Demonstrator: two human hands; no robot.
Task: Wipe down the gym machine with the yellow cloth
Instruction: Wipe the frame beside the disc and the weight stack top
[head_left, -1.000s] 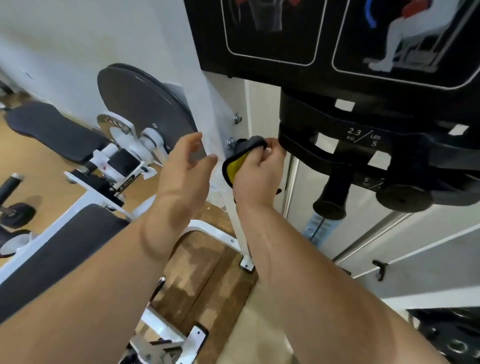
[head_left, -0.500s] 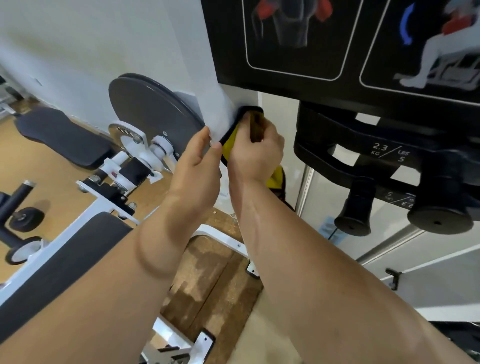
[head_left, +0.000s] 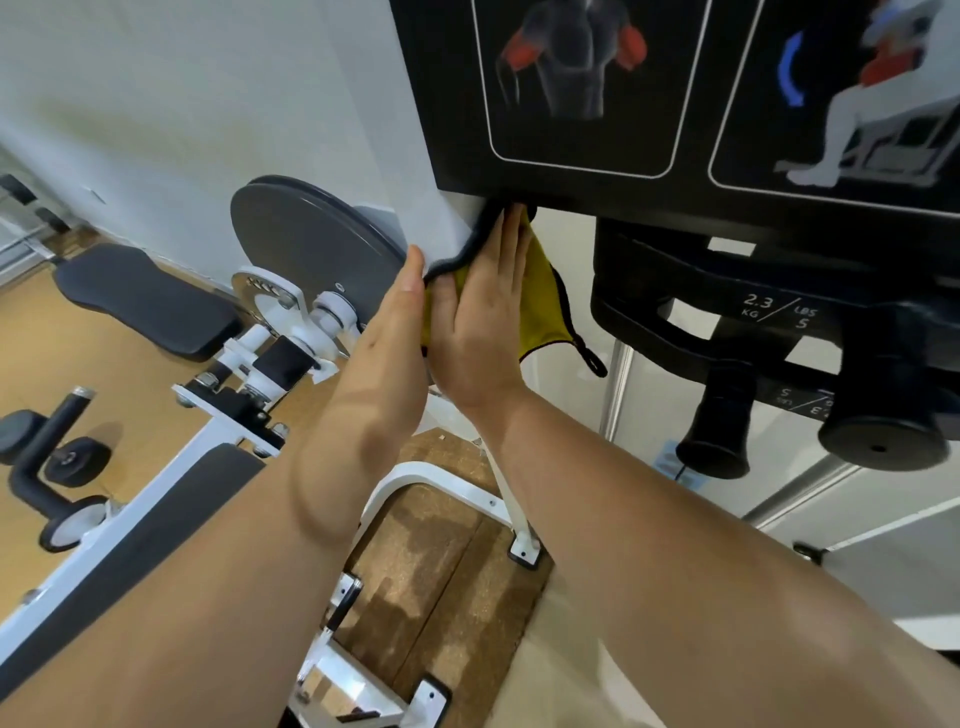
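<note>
Against the white gym machine (head_left: 447, 218) upright, right hand (head_left: 480, 332) presses yellow cloth (head_left: 540, 301) with straight fingers, left hand (head_left: 400, 317) flat alongside.

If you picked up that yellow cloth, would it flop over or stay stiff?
Probably floppy: the yellow cloth with black trim sags and its corner dangles. Likely light too: the flat right hand pins it up.

The right hand (head_left: 480, 322) presses the yellow cloth (head_left: 540, 296) flat, fingertips just under the black exercise placard (head_left: 447, 104). The left hand (head_left: 395, 322), fingers straight, touches the cloth's black hem.
</note>
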